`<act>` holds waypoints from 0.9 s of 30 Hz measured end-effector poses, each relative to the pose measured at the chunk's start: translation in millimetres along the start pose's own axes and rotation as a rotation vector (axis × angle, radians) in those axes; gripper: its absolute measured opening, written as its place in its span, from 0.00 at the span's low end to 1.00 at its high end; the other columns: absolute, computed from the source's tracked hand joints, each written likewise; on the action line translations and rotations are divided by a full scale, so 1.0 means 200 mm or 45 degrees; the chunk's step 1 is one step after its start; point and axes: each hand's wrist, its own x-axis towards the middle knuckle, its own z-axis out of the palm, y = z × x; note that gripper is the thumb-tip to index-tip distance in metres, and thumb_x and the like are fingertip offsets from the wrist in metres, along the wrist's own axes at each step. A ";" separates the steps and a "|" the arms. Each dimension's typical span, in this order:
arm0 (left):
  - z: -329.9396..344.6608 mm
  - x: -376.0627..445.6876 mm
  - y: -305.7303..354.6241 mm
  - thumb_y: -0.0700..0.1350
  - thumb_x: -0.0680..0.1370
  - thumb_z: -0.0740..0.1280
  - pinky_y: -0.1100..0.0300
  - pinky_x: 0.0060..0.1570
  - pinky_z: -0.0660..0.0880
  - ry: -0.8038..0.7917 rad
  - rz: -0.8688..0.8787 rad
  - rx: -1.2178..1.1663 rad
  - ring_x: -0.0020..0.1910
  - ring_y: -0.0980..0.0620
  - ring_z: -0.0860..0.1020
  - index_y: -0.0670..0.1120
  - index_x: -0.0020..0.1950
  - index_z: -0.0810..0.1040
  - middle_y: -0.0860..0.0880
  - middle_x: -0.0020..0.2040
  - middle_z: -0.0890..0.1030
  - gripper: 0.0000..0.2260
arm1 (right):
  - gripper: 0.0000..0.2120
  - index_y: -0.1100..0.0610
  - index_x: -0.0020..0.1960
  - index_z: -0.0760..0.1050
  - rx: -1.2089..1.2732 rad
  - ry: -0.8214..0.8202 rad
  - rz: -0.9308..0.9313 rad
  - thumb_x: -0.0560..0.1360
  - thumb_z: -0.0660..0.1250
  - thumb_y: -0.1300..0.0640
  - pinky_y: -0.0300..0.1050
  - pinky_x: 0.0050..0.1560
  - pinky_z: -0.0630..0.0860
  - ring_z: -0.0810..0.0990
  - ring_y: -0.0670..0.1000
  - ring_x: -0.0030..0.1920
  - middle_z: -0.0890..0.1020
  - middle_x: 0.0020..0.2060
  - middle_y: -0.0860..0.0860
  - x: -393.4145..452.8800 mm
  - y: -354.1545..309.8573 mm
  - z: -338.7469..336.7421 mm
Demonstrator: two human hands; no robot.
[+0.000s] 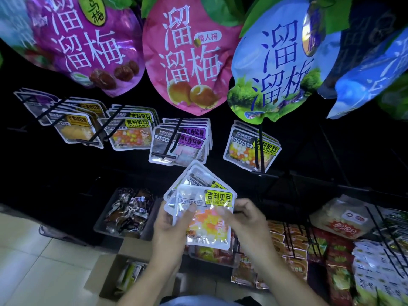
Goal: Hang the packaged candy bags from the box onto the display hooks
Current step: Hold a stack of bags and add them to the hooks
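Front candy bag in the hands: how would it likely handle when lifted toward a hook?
The front candy bag is glossy film, so probably slippery. It looks thin and likely flexes. The left hand and right hand hold several fanned bags, which might slide apart.

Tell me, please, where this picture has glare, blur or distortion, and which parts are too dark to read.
Head view: glare whitens the front candy bag held in both hands; the big plum bags at the top bulge from wide-angle distortion; the left and right edges smear; the rack behind the hooks is nearly black.
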 end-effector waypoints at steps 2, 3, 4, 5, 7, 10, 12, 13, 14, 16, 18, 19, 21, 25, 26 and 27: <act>0.02 -0.01 -0.01 0.38 0.75 0.75 0.45 0.53 0.83 -0.021 0.031 0.023 0.54 0.39 0.85 0.47 0.61 0.80 0.42 0.54 0.87 0.16 | 0.16 0.56 0.50 0.81 -0.014 0.005 -0.025 0.67 0.81 0.50 0.47 0.48 0.84 0.87 0.51 0.46 0.88 0.44 0.49 -0.02 0.01 0.01; 0.03 -0.02 -0.01 0.37 0.74 0.75 0.45 0.53 0.83 -0.026 0.035 0.022 0.53 0.39 0.85 0.46 0.61 0.80 0.41 0.53 0.87 0.16 | 0.15 0.56 0.51 0.82 -0.007 0.015 -0.025 0.69 0.81 0.53 0.45 0.46 0.84 0.88 0.51 0.46 0.88 0.45 0.49 -0.02 0.01 0.01; 0.04 -0.03 -0.01 0.38 0.74 0.75 0.47 0.51 0.84 -0.030 0.036 0.017 0.51 0.41 0.86 0.47 0.61 0.80 0.41 0.52 0.87 0.16 | 0.13 0.55 0.52 0.82 0.008 0.017 -0.025 0.70 0.80 0.55 0.41 0.43 0.83 0.88 0.49 0.46 0.88 0.45 0.48 -0.02 0.01 0.00; 0.05 -0.03 -0.02 0.41 0.75 0.74 0.49 0.50 0.84 -0.032 0.043 0.012 0.49 0.43 0.86 0.48 0.61 0.81 0.41 0.51 0.87 0.14 | 0.13 0.54 0.53 0.82 0.025 0.020 -0.022 0.71 0.79 0.56 0.38 0.42 0.82 0.88 0.48 0.46 0.88 0.46 0.47 -0.02 0.01 -0.01; 0.06 -0.03 -0.02 0.49 0.79 0.70 0.53 0.50 0.82 -0.018 0.039 0.025 0.50 0.50 0.86 0.52 0.61 0.81 0.46 0.52 0.88 0.11 | 0.12 0.52 0.55 0.82 0.055 0.045 -0.012 0.72 0.78 0.56 0.42 0.45 0.83 0.87 0.49 0.49 0.88 0.47 0.47 -0.02 0.02 -0.03; 0.04 -0.01 -0.01 0.55 0.79 0.67 0.50 0.47 0.84 -0.017 -0.026 -0.001 0.52 0.49 0.87 0.52 0.65 0.80 0.49 0.54 0.87 0.16 | 0.11 0.51 0.55 0.81 0.069 0.133 -0.045 0.74 0.77 0.57 0.57 0.58 0.82 0.87 0.52 0.51 0.88 0.49 0.49 -0.01 0.03 -0.09; 0.03 0.00 -0.01 0.54 0.79 0.67 0.46 0.41 0.85 -0.006 -0.051 -0.014 0.47 0.45 0.88 0.51 0.66 0.78 0.47 0.56 0.86 0.17 | 0.10 0.51 0.55 0.80 0.086 0.205 -0.095 0.75 0.75 0.58 0.58 0.59 0.82 0.87 0.51 0.51 0.88 0.49 0.49 -0.01 0.01 -0.14; 0.02 0.00 -0.01 0.54 0.80 0.67 0.46 0.40 0.85 0.017 -0.049 -0.004 0.44 0.46 0.88 0.51 0.67 0.78 0.47 0.56 0.85 0.17 | 0.10 0.52 0.55 0.80 0.088 0.233 -0.131 0.76 0.75 0.59 0.57 0.59 0.82 0.87 0.51 0.51 0.88 0.49 0.50 -0.01 -0.02 -0.17; 0.01 0.00 -0.01 0.54 0.81 0.66 0.47 0.40 0.85 0.044 -0.052 0.002 0.43 0.46 0.87 0.52 0.67 0.77 0.47 0.57 0.85 0.16 | 0.09 0.52 0.56 0.81 0.092 0.251 -0.176 0.76 0.74 0.59 0.56 0.58 0.82 0.87 0.51 0.52 0.88 0.49 0.50 -0.01 -0.04 -0.20; 0.00 0.01 -0.03 0.54 0.81 0.67 0.49 0.37 0.85 0.061 -0.057 0.004 0.47 0.45 0.87 0.52 0.66 0.78 0.47 0.57 0.86 0.14 | 0.09 0.52 0.57 0.81 0.113 0.280 -0.268 0.77 0.73 0.60 0.51 0.54 0.83 0.87 0.50 0.52 0.88 0.49 0.49 -0.01 -0.09 -0.24; 0.01 0.00 -0.03 0.53 0.81 0.67 0.49 0.36 0.85 0.046 -0.069 0.002 0.49 0.44 0.87 0.54 0.64 0.78 0.47 0.54 0.87 0.12 | 0.09 0.52 0.56 0.81 0.149 0.339 -0.333 0.78 0.72 0.61 0.47 0.51 0.84 0.88 0.50 0.50 0.88 0.49 0.48 0.00 -0.13 -0.28; 0.01 0.00 -0.03 0.53 0.80 0.67 0.48 0.36 0.85 0.035 -0.072 -0.001 0.48 0.44 0.87 0.55 0.64 0.78 0.48 0.53 0.87 0.12 | 0.09 0.52 0.56 0.81 0.166 0.373 -0.351 0.78 0.72 0.61 0.47 0.51 0.84 0.88 0.50 0.50 0.88 0.49 0.48 0.01 -0.15 -0.29; 0.02 -0.01 -0.03 0.54 0.79 0.67 0.47 0.37 0.85 0.007 -0.084 -0.010 0.49 0.43 0.87 0.56 0.64 0.78 0.48 0.53 0.87 0.14 | 0.09 0.51 0.56 0.82 0.164 0.418 -0.370 0.77 0.73 0.60 0.50 0.54 0.82 0.87 0.51 0.51 0.88 0.49 0.49 0.03 -0.16 -0.31; 0.03 -0.01 -0.04 0.57 0.75 0.68 0.49 0.35 0.85 -0.020 -0.091 -0.006 0.50 0.42 0.87 0.56 0.64 0.78 0.46 0.54 0.87 0.18 | 0.08 0.50 0.55 0.82 0.132 0.406 -0.373 0.77 0.73 0.58 0.51 0.56 0.81 0.87 0.50 0.51 0.88 0.48 0.49 0.05 -0.16 -0.31; 0.04 -0.01 -0.04 0.57 0.75 0.68 0.50 0.34 0.84 -0.015 -0.094 -0.007 0.50 0.42 0.87 0.56 0.64 0.78 0.46 0.54 0.87 0.19 | 0.08 0.51 0.56 0.82 0.119 0.386 -0.376 0.77 0.73 0.58 0.48 0.55 0.82 0.87 0.49 0.50 0.88 0.47 0.49 0.04 -0.16 -0.31; 0.04 -0.02 -0.05 0.58 0.74 0.69 0.50 0.34 0.84 -0.012 -0.099 -0.012 0.50 0.42 0.87 0.56 0.64 0.78 0.46 0.54 0.87 0.19 | 0.09 0.51 0.56 0.81 0.109 0.369 -0.379 0.77 0.73 0.58 0.46 0.54 0.82 0.87 0.48 0.50 0.88 0.47 0.48 0.04 -0.16 -0.30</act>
